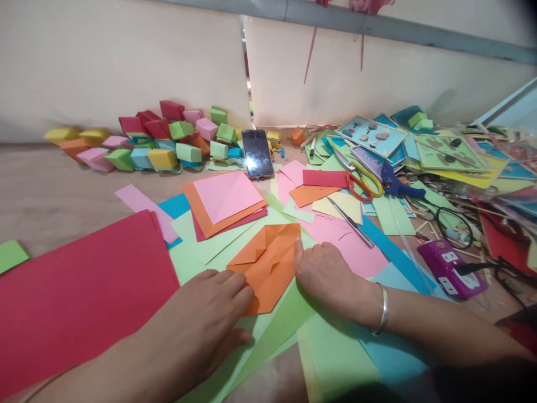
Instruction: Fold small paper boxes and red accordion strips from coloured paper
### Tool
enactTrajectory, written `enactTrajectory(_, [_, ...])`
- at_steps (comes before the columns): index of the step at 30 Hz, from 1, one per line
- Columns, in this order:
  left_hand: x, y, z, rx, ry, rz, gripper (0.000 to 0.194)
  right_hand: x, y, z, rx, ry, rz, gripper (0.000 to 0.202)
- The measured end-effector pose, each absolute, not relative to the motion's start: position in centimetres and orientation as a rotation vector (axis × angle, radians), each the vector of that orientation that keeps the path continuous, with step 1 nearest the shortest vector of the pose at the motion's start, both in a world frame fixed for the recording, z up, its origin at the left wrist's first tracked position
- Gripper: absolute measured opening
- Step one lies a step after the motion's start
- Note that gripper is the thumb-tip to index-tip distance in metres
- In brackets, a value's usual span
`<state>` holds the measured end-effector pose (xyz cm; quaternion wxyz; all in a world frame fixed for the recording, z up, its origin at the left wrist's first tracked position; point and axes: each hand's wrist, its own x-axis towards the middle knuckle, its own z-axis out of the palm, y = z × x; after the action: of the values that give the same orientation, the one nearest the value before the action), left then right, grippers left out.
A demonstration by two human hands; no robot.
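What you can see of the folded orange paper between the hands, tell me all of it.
The orange paper looks matte, folded into an elongated, angular shape with creases and small flaps on top. It lies slantwise over light green sheets. The left hand touches its near-left edge, the right hand its right edge. Its underside is hidden.

a silver bangle (385, 309), plain, smooth and fairly slim, circles the right wrist, catching light. the forearms show bare, as do the left fingers (229, 284) and right fingers (310, 258). dark cloth (482, 375) with a deep red patch (518, 330) sits near the right elbow, its cut too shadowed to tell.
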<state>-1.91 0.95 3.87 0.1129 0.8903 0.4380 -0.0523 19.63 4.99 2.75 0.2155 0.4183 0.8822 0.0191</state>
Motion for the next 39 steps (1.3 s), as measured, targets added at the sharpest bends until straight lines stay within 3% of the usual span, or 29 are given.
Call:
enactTrajectory(2, [-1.0,0.8,3.1,2.697,1.295,-0.126,0.034,19.6,5.0,2.9,1.157,2.436,0.047,0.061])
enactTrajectory(4, [0.0,0.7,2.3,2.813,1.301,-0.037,0.041,19.5,4.9,3.0,1.164,2.432,0.041,0.060])
enactTrajectory(11, [1.0,1.3,0.6,2.831,1.312,-0.081,0.037,19.6,4.9,3.5,1.195,2.426,0.014,0.056])
enactTrajectory(13, [0.6,1.4,0.5,2.847,1.342,-0.136,0.027,19.8,5.0,3.6,1.224,2.451,0.015,0.044])
enactTrajectory(15, [0.1,1.5,0.5,2.889,1.363,-0.168,0.029,19.8,5.1,3.6,1.259,2.505,0.056,0.029])
enactTrajectory(17, [-0.2,1.7,0.4,2.910,1.386,-0.162,0.036,19.9,5.1,3.4,1.303,2.600,0.165,0.025])
enactTrajectory(20, [-0.5,2.2,0.3,2.879,1.400,-0.088,0.030,19.9,5.1,2.6,1.247,2.871,0.278,0.024])
enactTrajectory(24, [-0.7,2.9,0.2,2.827,1.410,0.062,0.032,19.9,5.4,1.2,1.072,3.149,0.040,0.011])
enactTrajectory(28, [-1.1,3.4,0.4,2.730,1.468,0.099,0.037,19.8,6.5,0.5,1.095,3.053,-0.069,0.015])
enactTrajectory(39, [-2.5,5.9,2.6,2.085,1.742,-0.120,0.014,20.5,8.5,1.4,1.496,2.729,-0.155,0.022])
